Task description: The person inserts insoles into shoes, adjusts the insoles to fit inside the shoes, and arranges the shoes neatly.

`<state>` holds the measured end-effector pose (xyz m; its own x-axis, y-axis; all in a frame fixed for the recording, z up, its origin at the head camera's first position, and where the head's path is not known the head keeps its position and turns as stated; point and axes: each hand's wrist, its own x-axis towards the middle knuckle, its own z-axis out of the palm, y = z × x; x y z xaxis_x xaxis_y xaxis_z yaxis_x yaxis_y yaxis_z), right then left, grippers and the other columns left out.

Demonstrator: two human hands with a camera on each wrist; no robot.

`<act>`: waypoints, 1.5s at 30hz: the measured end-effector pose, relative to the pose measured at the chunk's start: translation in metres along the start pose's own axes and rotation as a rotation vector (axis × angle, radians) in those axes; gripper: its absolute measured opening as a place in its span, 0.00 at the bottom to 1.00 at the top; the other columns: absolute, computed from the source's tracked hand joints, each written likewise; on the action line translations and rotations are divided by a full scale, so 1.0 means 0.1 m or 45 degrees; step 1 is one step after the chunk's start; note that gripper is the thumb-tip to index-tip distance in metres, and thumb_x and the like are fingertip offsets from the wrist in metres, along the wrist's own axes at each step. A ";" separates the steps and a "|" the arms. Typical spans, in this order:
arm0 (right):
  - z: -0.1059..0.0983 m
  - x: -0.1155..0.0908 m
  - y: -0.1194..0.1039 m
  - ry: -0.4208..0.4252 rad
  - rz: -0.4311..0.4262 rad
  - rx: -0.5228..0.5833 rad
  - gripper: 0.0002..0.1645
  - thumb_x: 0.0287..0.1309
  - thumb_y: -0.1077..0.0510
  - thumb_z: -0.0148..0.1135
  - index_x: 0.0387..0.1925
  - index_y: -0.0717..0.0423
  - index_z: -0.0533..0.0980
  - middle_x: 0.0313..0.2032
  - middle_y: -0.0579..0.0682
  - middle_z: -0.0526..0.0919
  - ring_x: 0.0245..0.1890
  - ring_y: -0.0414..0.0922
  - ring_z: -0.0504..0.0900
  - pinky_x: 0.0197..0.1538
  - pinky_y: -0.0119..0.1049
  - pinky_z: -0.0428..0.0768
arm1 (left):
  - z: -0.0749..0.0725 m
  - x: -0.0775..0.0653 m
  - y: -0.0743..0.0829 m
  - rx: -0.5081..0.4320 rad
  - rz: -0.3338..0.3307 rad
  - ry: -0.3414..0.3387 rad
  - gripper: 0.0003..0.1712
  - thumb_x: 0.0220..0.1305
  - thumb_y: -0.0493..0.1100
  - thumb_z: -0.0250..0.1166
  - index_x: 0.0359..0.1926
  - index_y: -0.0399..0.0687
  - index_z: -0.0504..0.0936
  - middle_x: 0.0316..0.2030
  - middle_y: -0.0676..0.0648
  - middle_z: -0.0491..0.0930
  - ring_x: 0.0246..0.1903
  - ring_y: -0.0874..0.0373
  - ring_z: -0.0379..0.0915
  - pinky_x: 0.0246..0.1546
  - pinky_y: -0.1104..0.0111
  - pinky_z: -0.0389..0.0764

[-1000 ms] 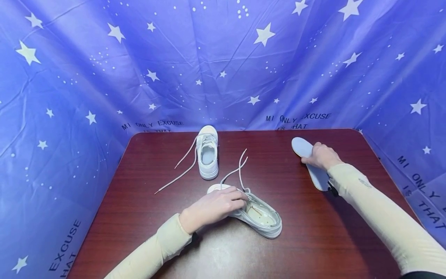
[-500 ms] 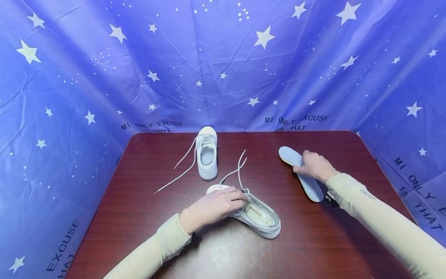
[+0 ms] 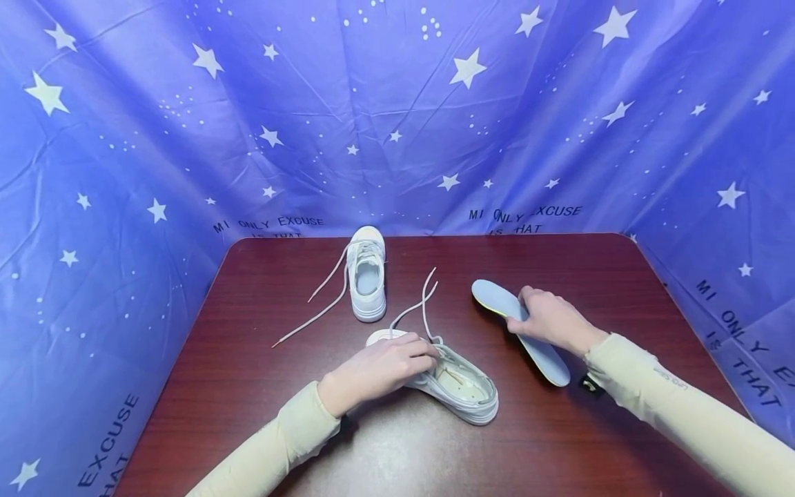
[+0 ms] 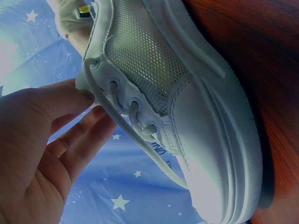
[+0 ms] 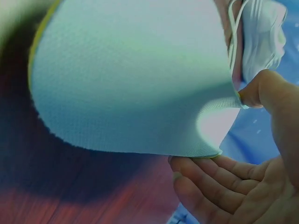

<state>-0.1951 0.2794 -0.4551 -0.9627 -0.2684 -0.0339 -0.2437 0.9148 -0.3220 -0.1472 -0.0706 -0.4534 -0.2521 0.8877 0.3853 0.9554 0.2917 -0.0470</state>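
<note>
Head: L hand (image 3: 379, 366) on near shoe (image 3: 461, 386), mid-surface (image 3: 248, 386); R hand (image 3: 553, 321) gripping insole (image 3: 539, 351) to shoe's R, apart. Rear shoe (image 3: 368, 304) behind. L wrist: thumb + fingers pinch shoe's upper edge nr laces (image 4: 122, 123). R wrist: thumb + fingers pinch insole across opp. edges.

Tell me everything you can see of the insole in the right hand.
The insole is long, thin and round-ended, pale grey-blue on top with a fabric-like weave, and yellow along its edge. The right hand grips it across its middle, thumb on one edge, fingers on the other. It slants over the table, seemingly lifted, right of the nearer shoe and apart from it. Its underside is hidden.
</note>
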 end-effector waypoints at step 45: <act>-0.23 -0.83 -0.83 -0.048 -0.416 0.009 0.17 0.48 0.50 0.73 0.35 0.48 0.74 0.29 0.36 0.70 0.24 0.31 0.67 0.28 0.29 0.69 | 0.03 0.00 -0.01 -0.053 -0.007 0.042 0.09 0.65 0.35 0.68 0.46 0.50 0.85 0.51 0.53 0.84 0.51 0.59 0.79 0.56 0.71 0.78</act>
<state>-0.0973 0.2330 -0.4041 -0.8285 -0.5587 0.0377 -0.5384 0.7763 -0.3278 -0.1482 -0.0697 -0.4556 -0.2526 0.8738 0.4156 0.9598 0.2807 -0.0069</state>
